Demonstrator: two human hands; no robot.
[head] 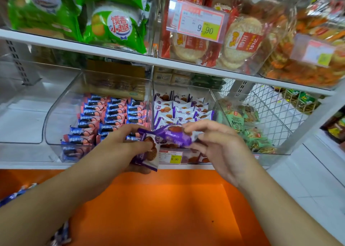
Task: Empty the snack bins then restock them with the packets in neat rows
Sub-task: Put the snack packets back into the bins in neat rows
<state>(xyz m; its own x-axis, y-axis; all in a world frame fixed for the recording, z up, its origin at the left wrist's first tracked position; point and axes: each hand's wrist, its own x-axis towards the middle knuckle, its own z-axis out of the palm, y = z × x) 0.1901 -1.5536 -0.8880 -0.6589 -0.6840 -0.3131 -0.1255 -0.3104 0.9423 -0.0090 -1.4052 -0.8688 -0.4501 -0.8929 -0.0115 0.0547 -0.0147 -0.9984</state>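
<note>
Before the middle clear bin (186,94), your left hand (119,143) gripped purple-white packets (149,152), your right hand (214,143) pinched another purple packet (177,133), forearms converging over the orange ledge (158,208).

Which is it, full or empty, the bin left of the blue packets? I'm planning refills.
Empty: the clear bin shows only bare shelf through its walls, no packets inside.
</note>
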